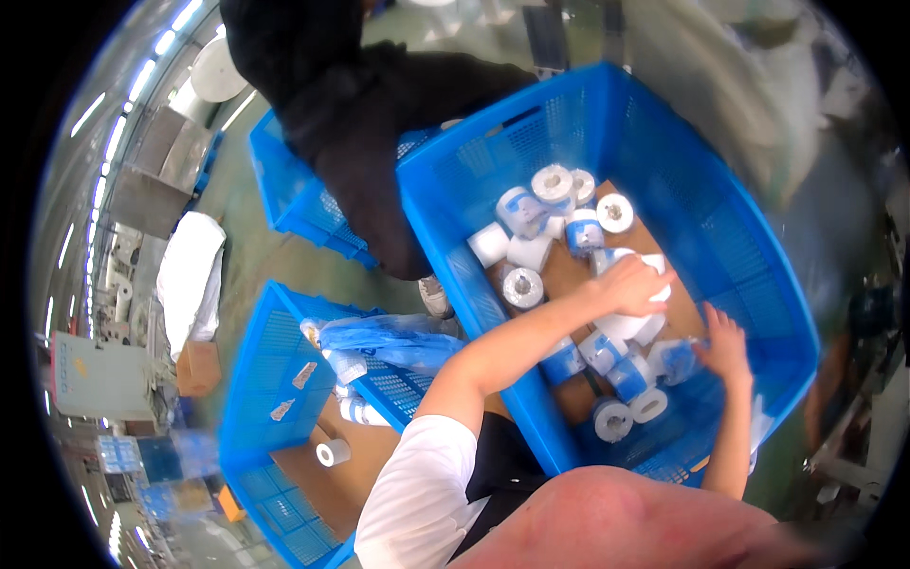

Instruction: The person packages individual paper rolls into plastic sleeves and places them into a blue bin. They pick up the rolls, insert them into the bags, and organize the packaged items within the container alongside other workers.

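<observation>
Inside a large blue plastic crate [701,152] lie several toilet paper rolls, some bare white and some in blue-and-white wrapping. My left hand [627,286] reaches in from the left, its fingers curled over a white toilet paper roll [656,263] in the middle of the pile. Farther right, my right hand [726,347] hangs inside the crate with fingers apart and nothing in them. Closest to it is a wrapped roll [673,360]. Other rolls lie around: one end-up [522,287] at the left, another [612,420] toward the near side.
A second blue crate [254,417] at the lower left holds a cardboard sheet and a few rolls; blue plastic film [393,341] hangs over its edge. A person in dark clothing [351,142] stands against the far left side of the large crate. Another blue crate [294,190] is behind them.
</observation>
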### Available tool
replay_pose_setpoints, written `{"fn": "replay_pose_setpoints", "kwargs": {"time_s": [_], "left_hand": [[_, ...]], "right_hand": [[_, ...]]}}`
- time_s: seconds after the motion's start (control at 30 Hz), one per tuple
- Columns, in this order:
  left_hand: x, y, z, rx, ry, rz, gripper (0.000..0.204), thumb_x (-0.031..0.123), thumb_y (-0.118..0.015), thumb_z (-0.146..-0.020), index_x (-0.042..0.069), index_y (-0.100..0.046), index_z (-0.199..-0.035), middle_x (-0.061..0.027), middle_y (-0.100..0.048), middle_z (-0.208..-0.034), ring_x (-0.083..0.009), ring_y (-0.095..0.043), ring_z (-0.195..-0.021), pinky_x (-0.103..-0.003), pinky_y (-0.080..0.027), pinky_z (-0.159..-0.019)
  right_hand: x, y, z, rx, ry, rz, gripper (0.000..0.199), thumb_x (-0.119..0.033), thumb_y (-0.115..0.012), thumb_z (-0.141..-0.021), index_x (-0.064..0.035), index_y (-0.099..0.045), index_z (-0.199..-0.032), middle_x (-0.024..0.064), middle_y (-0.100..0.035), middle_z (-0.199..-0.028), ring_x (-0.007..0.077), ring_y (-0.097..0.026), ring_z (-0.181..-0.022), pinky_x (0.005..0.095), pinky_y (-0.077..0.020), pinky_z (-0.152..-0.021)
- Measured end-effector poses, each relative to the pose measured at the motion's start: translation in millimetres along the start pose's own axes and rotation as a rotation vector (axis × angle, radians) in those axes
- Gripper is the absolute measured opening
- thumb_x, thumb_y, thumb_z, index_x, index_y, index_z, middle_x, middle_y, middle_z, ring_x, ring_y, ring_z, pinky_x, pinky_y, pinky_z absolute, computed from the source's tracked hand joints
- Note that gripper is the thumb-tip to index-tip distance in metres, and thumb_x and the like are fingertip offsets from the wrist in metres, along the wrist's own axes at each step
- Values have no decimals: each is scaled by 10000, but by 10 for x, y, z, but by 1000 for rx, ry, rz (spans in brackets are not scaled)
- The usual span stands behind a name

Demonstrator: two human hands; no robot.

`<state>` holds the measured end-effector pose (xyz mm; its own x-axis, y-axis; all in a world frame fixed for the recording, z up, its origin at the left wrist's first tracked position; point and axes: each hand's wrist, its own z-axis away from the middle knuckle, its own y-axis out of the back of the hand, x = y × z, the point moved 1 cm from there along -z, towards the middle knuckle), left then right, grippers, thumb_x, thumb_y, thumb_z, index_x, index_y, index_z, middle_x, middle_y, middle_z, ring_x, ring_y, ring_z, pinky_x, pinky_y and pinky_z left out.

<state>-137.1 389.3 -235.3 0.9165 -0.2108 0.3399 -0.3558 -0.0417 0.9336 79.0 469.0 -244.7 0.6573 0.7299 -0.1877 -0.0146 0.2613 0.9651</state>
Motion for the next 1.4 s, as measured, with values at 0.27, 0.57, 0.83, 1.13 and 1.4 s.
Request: {"fn": "replay_pose_setpoints", "kwargs": {"time_s": [0.27,0.57,0.83,1.13,1.4], "left_hand": [[-404,67,81,539,225,133,367,260,-587,-768,82,-532,-1084,-143,-586,-984,-303,-585,-816,-362,-462,-727],[-797,-118,24,350,234,65,409,255,-575,-757,103,-466,-1120,-155,-548,-994,-341,-549,-861,-391,-453,-736],[-1556,-1005,768,-106,454,-235,570,179,-557,-742,149,-317,-1258,-206,-491,-1073,-375,-503,-963,-419,-420,-821],[-1569,-1576,1306,-432,936,-456,682,245,-588,-695,134,-268,-1287,-216,-442,-1129,-345,-458,-1051,-408,-387,-871],[-883,-1628,722,-145,462,-347,332,212,-559,-688,11,-554,-952,-196,-558,-868,-352,-516,-886,-421,-408,-788]], "right_hand": [[-10,-18,-52,138,100,-70,782,-142,-664,-599,-148,-291,-1285,135,-492,-1092,313,-501,-961,432,-398,-790],[279,-130,-4,236,-64,-2,677,-273,-639,-658,-148,-342,-1254,120,-541,-1011,313,-526,-932,459,-393,-773],[231,2,-17,277,-109,-27,564,-255,-589,-670,-89,-413,-1179,169,-540,-1011,334,-514,-942,469,-399,-771],[235,77,-44,203,-159,-149,533,-208,-555,-677,-37,-416,-1162,177,-553,-978,322,-523,-923,463,-412,-744],[309,195,42,251,-154,-116,444,-178,-524,-709,-41,-449,-1125,156,-572,-927,308,-543,-877,433,-430,-729]]}}
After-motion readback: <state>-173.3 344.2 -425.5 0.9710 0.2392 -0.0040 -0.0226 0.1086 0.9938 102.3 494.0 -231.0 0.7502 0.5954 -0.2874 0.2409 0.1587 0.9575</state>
